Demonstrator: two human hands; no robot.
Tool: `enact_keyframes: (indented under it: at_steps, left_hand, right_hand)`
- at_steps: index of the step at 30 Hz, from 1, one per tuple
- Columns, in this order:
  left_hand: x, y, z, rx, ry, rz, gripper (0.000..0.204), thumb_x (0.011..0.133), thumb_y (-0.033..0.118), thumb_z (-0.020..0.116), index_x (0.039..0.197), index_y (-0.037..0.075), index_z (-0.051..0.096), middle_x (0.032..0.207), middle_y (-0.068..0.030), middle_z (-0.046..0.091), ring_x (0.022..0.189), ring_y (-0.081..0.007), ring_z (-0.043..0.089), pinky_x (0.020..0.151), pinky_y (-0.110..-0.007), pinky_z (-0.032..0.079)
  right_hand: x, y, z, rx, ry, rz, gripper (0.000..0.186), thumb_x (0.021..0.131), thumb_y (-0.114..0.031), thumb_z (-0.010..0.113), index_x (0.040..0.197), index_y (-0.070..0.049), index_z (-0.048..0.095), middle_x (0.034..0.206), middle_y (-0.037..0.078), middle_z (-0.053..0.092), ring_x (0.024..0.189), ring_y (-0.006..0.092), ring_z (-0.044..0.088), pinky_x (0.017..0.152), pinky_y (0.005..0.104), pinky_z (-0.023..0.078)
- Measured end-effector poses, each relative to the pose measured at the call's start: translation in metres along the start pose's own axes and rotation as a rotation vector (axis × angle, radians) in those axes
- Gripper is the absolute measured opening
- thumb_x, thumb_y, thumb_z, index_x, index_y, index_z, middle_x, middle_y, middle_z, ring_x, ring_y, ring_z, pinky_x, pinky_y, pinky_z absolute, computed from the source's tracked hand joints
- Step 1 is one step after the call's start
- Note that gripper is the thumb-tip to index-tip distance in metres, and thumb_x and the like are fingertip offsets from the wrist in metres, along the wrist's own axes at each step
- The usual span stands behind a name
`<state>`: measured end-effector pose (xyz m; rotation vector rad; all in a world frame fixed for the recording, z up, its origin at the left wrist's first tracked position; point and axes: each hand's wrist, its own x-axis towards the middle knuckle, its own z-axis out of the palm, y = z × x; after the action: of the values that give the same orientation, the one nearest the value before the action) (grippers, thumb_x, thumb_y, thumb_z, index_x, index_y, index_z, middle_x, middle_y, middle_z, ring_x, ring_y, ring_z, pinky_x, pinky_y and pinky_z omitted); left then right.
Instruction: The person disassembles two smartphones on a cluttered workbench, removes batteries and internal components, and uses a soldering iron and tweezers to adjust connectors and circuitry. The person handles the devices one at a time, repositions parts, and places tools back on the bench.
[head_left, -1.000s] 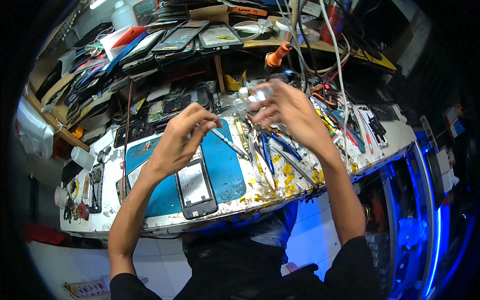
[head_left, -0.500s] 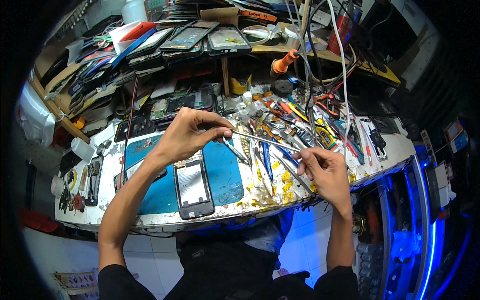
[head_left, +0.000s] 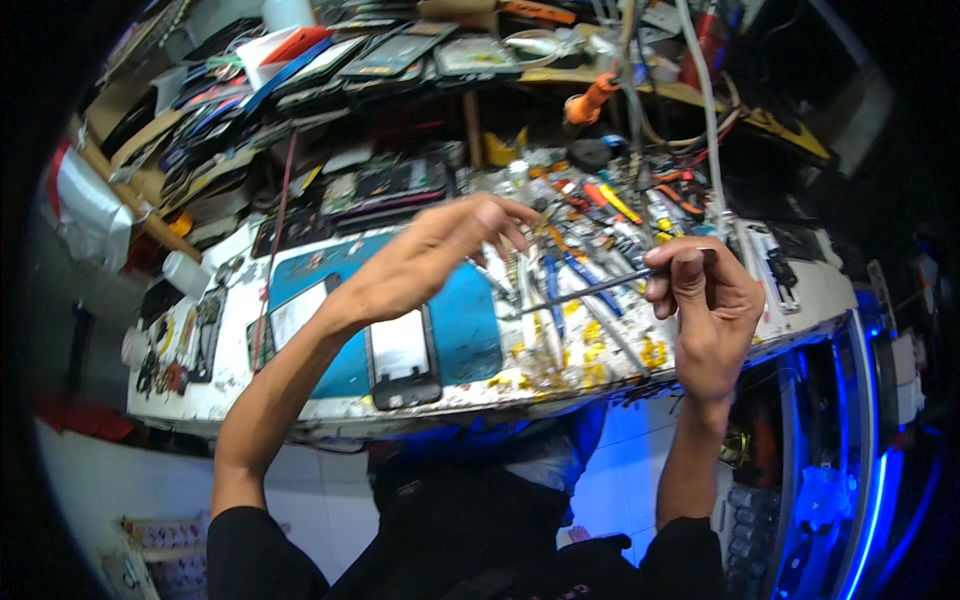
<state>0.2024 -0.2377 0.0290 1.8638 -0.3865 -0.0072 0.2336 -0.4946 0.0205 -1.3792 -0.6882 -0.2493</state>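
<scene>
From the head of the person (head_left: 465, 510), a wide fisheye view looked down and forward, fairly near, onto the desk (head_left: 232, 335).

Looks smooth and metallic on the thin rod (head_left: 590, 291), matt and rubbery on the mat (head_left: 465, 340), rough on the bench (head_left: 215, 365), glossily plastic on the bag (head_left: 95, 205).

The left hand (head_left: 440, 250) has one blue mat (head_left: 472, 335) and one opened phone (head_left: 404, 360) below it, the right hand (head_left: 705, 305) holds one thin rod (head_left: 600, 287), two blue handles (head_left: 552, 278) lie between the hands, and one orange handle (head_left: 592, 98) stands beyond them.
</scene>
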Motion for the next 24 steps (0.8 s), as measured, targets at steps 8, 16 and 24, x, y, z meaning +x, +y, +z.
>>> enact_keyframes:
  at_steps: [8,16,24]
  left_hand:
    - [-0.062,0.028,0.041,-0.316,-0.192,-0.242,0.026,0.108,0.021,0.046,0.100,-0.001,0.058,0.071,-0.0042,0.058,0.062,-0.0120,0.053,0.058,-0.027,0.047]
    - [-0.096,0.007,0.032,-1.033,0.344,0.249,0.028,0.103,0.027,0.055,0.109,0.001,0.060,0.110,-0.0193,0.069,0.102,-0.0218,0.069,0.094,-0.038,0.058]
    - [-0.120,-0.018,0.018,-0.840,0.545,0.194,0.029,0.098,0.018,0.063,0.120,0.000,0.064,0.115,-0.0230,0.069,0.106,-0.0302,0.070,0.090,-0.037,0.062]
  right_hand:
    - [0.001,-0.007,0.035,0.065,-0.110,0.128,0.044,0.106,-0.033,0.052,0.086,0.001,0.071,0.068,0.005,0.065,0.057,0.0055,0.054,0.051,0.0196,0.038]
    - [-0.037,0.015,0.087,0.153,-0.274,0.074,0.029,0.104,-0.021,0.057,0.117,0.004,0.060,0.087,0.011,0.070,0.069,0.0098,0.063,0.060,0.0185,0.046]
    - [-0.056,0.008,0.090,0.365,-0.108,0.305,0.014,0.092,0.000,0.069,0.103,0.006,0.062,0.083,0.016,0.072,0.067,0.0133,0.069,0.059,0.0219,0.055]
